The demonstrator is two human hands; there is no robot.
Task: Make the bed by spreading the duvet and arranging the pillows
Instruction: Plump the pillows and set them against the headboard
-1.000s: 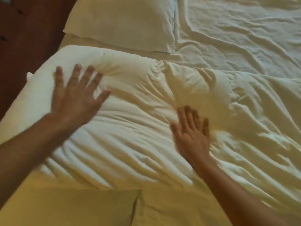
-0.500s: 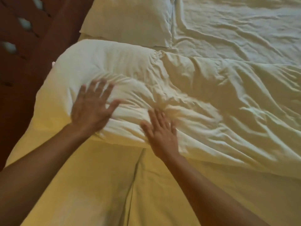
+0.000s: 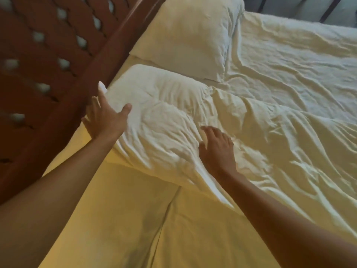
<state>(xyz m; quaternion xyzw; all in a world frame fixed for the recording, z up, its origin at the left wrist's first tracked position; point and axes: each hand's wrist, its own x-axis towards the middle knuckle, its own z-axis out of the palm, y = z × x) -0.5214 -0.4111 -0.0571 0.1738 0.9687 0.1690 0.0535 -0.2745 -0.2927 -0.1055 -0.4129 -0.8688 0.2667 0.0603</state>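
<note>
A white, heavily wrinkled duvet (image 3: 260, 136) lies across the bed, its near corner bunched up by the headboard. My left hand (image 3: 105, 117) is flat and open against the left edge of that bunched corner, thumb on top of the fabric. My right hand (image 3: 216, 147) rests palm down on the duvet's near fold, fingers spread, holding nothing. A white pillow (image 3: 191, 35) lies at the head of the bed beyond the corner. In the foreground is a yellowish pillow (image 3: 119, 219) with an open seam.
A dark red carved wooden headboard (image 3: 48, 60) with oval cut-outs runs along the left side of the bed. Dark bars of a railing or frame (image 3: 328, 10) show past the bed's far edge at the top right.
My left hand has slid from the top of the duvet corner to its left edge by the headboard. My right hand moved right along the near fold. The view has swung left and up.
</note>
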